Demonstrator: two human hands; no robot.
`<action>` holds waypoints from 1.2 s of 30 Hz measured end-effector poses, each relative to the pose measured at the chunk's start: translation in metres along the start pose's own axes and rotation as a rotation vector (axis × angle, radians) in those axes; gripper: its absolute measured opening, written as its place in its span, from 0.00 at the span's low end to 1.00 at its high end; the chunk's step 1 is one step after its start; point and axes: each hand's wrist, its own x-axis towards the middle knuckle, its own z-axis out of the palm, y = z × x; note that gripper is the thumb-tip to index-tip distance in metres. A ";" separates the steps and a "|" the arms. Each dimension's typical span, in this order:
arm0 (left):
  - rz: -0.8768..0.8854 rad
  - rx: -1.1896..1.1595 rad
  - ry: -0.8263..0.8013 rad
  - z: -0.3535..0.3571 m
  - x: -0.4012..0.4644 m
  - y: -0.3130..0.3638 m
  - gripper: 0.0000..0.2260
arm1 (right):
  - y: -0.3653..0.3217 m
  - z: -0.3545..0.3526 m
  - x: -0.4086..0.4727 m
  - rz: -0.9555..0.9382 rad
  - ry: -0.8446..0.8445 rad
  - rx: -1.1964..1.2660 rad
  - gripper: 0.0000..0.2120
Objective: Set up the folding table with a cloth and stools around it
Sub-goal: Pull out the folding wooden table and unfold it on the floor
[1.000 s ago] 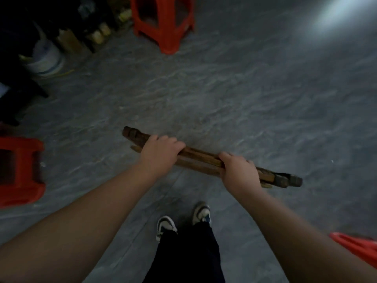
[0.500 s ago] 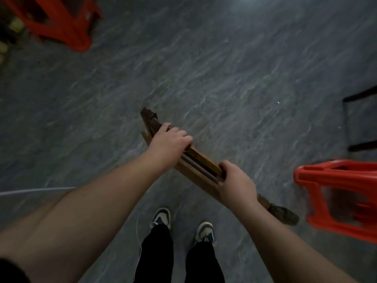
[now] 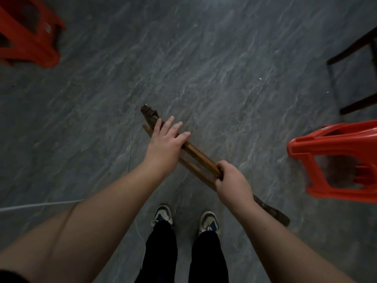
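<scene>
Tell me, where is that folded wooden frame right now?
In the head view the folded wooden frame is mid-picture, slanting above the grey floor ahead of the shoes. The right hand grips it; the left hand rests on it, fingers straight.

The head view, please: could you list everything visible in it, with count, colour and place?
Folded wooden frame: one, brown with dark ends, held off the floor at centre, slanting from upper left to lower right.
Plastic stools: two, red; one at upper left, one at right edge.
Dark frame: one, black, upper right, cut off by the edge.
Cord: one, white, on the floor at lower left.
Floor: grey, marbled.
Legs and shoes: two, black trousers, pale shoes, bottom centre.
Left hand: fingers straight, resting on the frame's upper part.
Right hand: gripping the frame lower down.
</scene>
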 end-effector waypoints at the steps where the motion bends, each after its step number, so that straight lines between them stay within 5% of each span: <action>1: -0.072 -0.059 0.039 0.001 -0.005 0.006 0.26 | 0.001 -0.002 0.002 -0.006 -0.018 -0.001 0.10; 7: -0.575 -0.944 0.343 0.018 -0.043 0.085 0.37 | 0.027 -0.025 -0.004 -0.056 -0.209 -0.020 0.14; 11: -1.073 -1.534 0.173 0.041 -0.033 0.120 0.24 | 0.057 -0.033 -0.014 -0.007 -0.320 -0.046 0.11; 15: -1.162 -2.033 0.125 0.049 -0.029 0.137 0.07 | 0.071 -0.040 -0.020 0.142 -0.351 0.313 0.12; 23: -1.070 -2.156 0.078 0.038 -0.023 0.113 0.10 | 0.062 -0.020 -0.026 0.111 -0.166 0.252 0.11; 31: -0.865 -2.036 -0.044 0.013 -0.002 0.078 0.02 | 0.009 0.014 -0.047 0.104 0.095 0.261 0.11; 36: -0.770 -1.981 -0.113 -0.008 0.021 0.049 0.08 | -0.043 0.021 -0.041 0.127 0.121 0.337 0.10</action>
